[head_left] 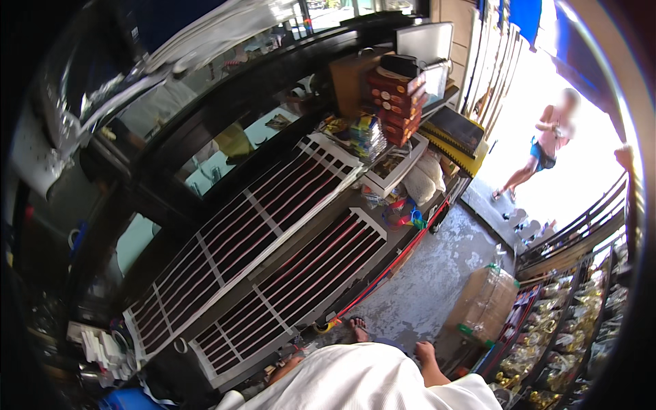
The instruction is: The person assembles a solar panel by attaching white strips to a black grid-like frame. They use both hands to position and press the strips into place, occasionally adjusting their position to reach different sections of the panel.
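My right hand (425, 351) hangs beside my white shirt, seen from above over the grey floor. Its fingers point away from me and are mostly hidden; no held thing shows. Of my left arm (283, 370), only a part shows at the edge of the shirt, close to the lower rack; the hand's fingers cannot be made out. In front of me and to the left lie two long slotted display racks with dark rows and pale dividers: a larger one (249, 205) and a smaller one (277, 318). Neither hand is seen touching them.
Stacked reddish-brown boxes (398, 109) and a white tray (389, 167) stand at the counter's far end. A taped carton (486, 304) sits on the floor at right, beside shelves of shiny wrapped goods (553, 335). A person (550, 133) is outside the doorway.
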Tool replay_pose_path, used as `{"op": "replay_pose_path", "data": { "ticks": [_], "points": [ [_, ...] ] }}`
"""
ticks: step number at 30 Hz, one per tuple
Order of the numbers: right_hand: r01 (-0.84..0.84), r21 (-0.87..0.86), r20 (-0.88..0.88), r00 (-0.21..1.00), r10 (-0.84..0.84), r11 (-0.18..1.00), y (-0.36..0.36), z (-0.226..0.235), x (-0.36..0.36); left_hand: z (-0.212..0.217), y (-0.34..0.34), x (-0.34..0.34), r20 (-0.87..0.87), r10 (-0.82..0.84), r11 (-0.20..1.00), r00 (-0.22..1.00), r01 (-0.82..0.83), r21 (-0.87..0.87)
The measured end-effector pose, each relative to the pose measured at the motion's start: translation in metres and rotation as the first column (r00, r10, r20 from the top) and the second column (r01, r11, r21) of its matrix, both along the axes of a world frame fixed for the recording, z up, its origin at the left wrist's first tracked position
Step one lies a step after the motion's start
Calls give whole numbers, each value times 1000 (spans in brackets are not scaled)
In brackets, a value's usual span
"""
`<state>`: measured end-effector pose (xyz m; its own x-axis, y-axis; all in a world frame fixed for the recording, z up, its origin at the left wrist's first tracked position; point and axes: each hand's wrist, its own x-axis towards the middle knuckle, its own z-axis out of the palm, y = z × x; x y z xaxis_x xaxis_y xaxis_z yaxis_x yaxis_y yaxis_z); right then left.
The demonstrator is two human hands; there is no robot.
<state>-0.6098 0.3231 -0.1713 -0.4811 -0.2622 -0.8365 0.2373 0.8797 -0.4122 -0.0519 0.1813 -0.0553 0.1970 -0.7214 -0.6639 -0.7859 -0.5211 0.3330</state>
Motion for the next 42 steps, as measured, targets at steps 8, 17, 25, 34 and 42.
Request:
{"op": "replay_pose_path", "data": {
  "ticks": [8,17,25,34,42],
  "points": [
    [-580,-79,-197,806,558,811,-172,22,14,-26,49,6,-91,221,975,971,-217,51],
    [-420,-494,-130,901,413,761,-281,64,15,-55,204,8,-120,365,931,923,-359,70],
    [-182,-693,-125,983,132,697,-394,129,-12,-26,136,49,-676,733,-124,71,-964,-236],
    [-330,-487,-264,938,224,809,-452,138,-25,25,45,123,-783,539,-237,-309,-948,212],
    [-239,-564,3,957,292,790,-463,159,-18,32,20,146,-701,333,-433,-630,-763,480]
  ]
}}
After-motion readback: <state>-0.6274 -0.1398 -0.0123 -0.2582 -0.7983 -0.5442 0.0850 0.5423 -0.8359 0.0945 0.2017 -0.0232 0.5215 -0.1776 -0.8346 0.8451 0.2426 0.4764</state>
